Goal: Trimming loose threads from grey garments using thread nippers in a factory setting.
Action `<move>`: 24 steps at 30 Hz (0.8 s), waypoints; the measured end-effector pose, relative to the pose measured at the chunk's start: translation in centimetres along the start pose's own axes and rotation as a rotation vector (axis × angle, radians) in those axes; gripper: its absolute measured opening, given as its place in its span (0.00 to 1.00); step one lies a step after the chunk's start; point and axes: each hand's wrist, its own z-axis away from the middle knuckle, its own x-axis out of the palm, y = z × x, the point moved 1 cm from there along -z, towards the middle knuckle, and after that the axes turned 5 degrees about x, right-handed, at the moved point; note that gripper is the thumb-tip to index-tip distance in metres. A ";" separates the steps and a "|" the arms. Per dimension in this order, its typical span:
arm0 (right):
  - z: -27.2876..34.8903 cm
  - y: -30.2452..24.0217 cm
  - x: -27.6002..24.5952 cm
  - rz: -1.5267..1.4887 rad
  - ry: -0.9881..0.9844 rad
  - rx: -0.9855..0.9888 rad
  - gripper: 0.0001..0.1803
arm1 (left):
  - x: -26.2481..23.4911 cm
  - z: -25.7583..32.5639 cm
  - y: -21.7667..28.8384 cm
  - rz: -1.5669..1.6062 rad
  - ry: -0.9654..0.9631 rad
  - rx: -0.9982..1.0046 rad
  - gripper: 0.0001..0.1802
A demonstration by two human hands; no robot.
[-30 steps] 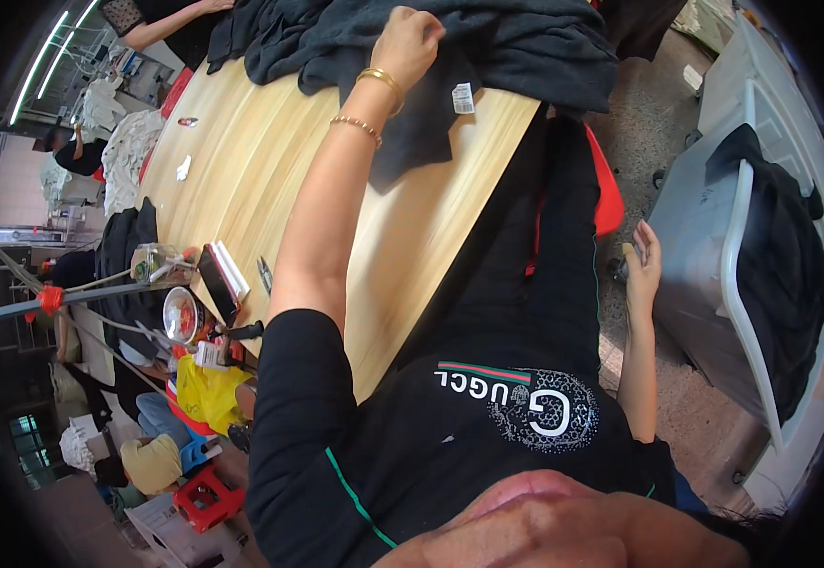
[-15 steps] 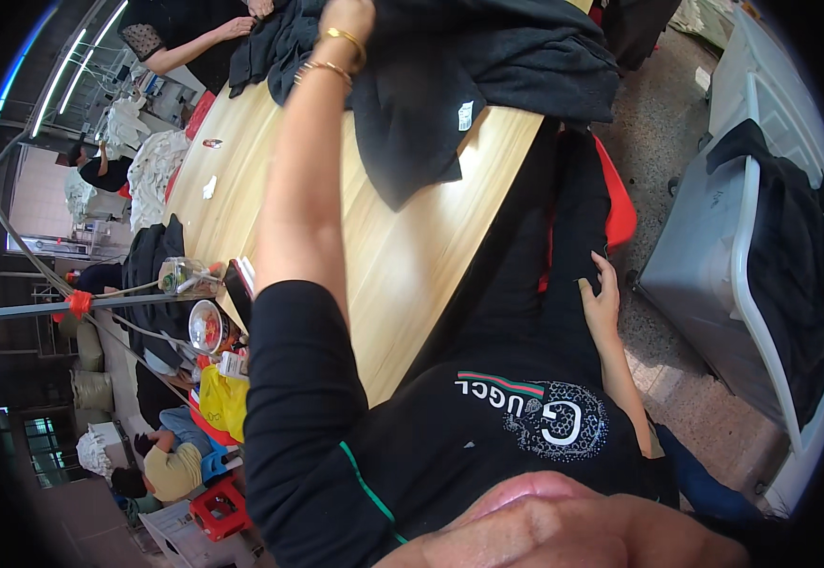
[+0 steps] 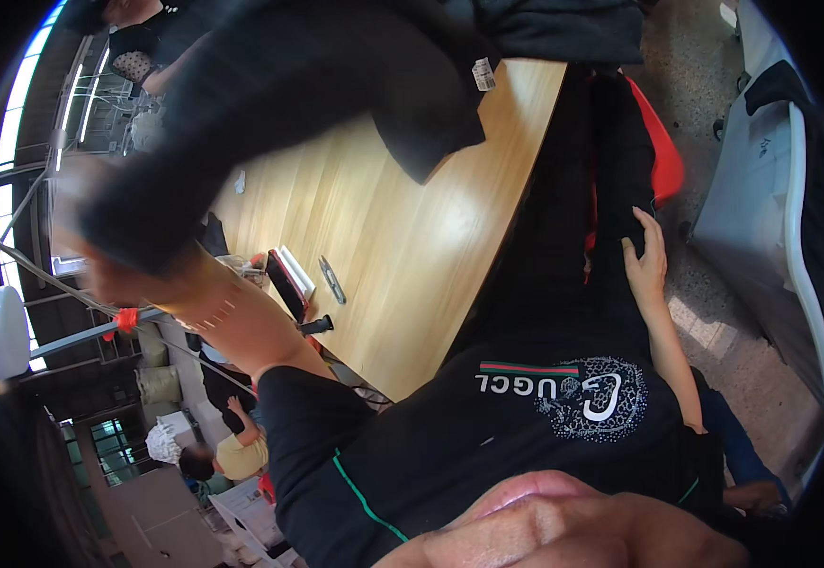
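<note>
head view, only one: the left hand (image 3: 85,222) is a motion-blurred smear at the far left, arm raised, buried in the end of a dark garment (image 3: 336,76). it looks like it is gripping the cloth, but the fingers are too blurred and covered to tell how the grip stands. the garment runs as a long band from that hand up and to the right across the wooden table (image 3: 412,246), its long axis slanting from lower left to upper right, with a flap hanging down onto the tabletop and a small white tag (image 3: 484,73) near its right end. so the cloth lies up and right of the left hand, and the left hand is by far the nearer one. the right hand (image 3: 647,260) is well apart from the garment, down by the table's near edge, fingers stretched out flat and holding nothing, resting on black fabric at the person's side next to a red cloth (image 3: 663,161). on the table below the garment: a phone (image 3: 284,284), a small pair of snips (image 3: 332,280), a black marker (image 3: 315,327) near the edge. more dark clothes piled at the top right (image 3: 564,28). a white chair (image 3: 772,218) stands to the right on the floor. other people sit at the top left (image 3: 137,47) and bottom left (image 3: 232,454), not touching the garment as far as i can see.
</note>
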 end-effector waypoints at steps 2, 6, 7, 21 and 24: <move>-0.3 -0.3 -0.1 -0.005 -0.010 0.007 0.28 | 1.9 2.9 2.9 1.413 -1.137 -0.165 0.14; 0.2 0.2 -0.1 0.013 -0.042 0.008 0.28 | 4.8 11.2 4.0 0.664 -1.720 -0.619 0.20; 0.2 0.1 -0.1 0.017 -0.047 -0.001 0.28 | 5.3 13.7 1.4 0.674 -1.577 -0.709 0.22; -0.1 -7.0 0.2 -0.029 -0.179 -0.245 0.49 | 11.0 25.0 -9.3 -0.355 -0.995 -0.587 0.20; -2.0 -12.1 1.1 -0.058 -0.273 -0.539 0.51 | 10.4 27.6 -11.4 -0.623 -1.104 -0.219 0.24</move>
